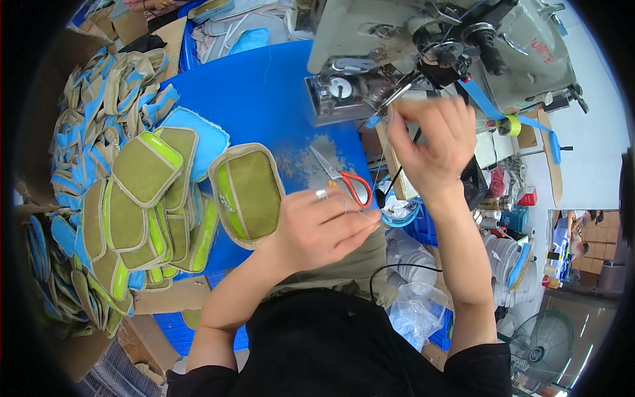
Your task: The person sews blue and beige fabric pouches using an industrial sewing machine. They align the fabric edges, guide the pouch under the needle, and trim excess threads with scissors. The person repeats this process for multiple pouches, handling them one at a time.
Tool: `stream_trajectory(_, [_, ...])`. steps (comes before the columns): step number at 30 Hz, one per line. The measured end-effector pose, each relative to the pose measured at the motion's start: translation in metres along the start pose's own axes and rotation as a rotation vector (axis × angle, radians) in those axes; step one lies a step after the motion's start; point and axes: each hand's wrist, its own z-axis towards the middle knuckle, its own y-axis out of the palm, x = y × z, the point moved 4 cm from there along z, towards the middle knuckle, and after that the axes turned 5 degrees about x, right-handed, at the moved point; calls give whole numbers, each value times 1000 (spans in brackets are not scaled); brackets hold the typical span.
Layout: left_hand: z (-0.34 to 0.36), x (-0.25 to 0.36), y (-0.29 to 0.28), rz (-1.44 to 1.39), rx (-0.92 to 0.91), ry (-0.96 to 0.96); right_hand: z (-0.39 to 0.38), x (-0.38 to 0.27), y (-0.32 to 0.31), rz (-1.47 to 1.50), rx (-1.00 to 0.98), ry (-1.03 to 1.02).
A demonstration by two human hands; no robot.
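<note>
At the sewing machine (397, 40), my right hand (436, 142) is raised beside the needle area, its thumb and forefinger pinched on a thin pale thread (381, 159). The thread runs down toward my left hand (324, 228), whose fingertips are pressed together on it. A ring sits on one left finger. Scissors (354, 184) with orange-red handles lie on the blue table (245, 79), just beyond my left hand. To the left of that hand lies an olive-green mesh pouch piece (254, 198) with a lime band and beige edging.
A heap of similar green pieces (142, 205) lies at the left, over a light blue piece (198, 142). Behind it are piled beige-and-blue strips (99, 99). Blue tape (483, 99) hangs from the machine. At the right are a fan (539, 351) and a plastic bag (417, 314).
</note>
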Motion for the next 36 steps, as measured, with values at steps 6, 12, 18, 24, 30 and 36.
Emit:
stream_trajectory(6, [-24, -3, -38, -92, -351, -319, -39, -35, -4, 223, -48, -20])
stream_trajectory(12, [-52, -27, -152, 43, 334, -776, -33, -76, 45, 535, -15, 161])
stream_trajectory(18, [-5, -10, -174, 374, 759, -329, -37, -96, 84, 635, -45, 199])
stream_trajectory(24, [40, -39, -84, 276, 451, -415, -71, -108, 90, 633, -290, 218])
stream_trajectory(30, [50, -73, -21, 150, 503, -583, -131, -110, 69, 660, -479, 227])
stream_trajectory(36, [44, -75, -3, 24, 719, -671, -166, -107, 34, 623, -594, 367])
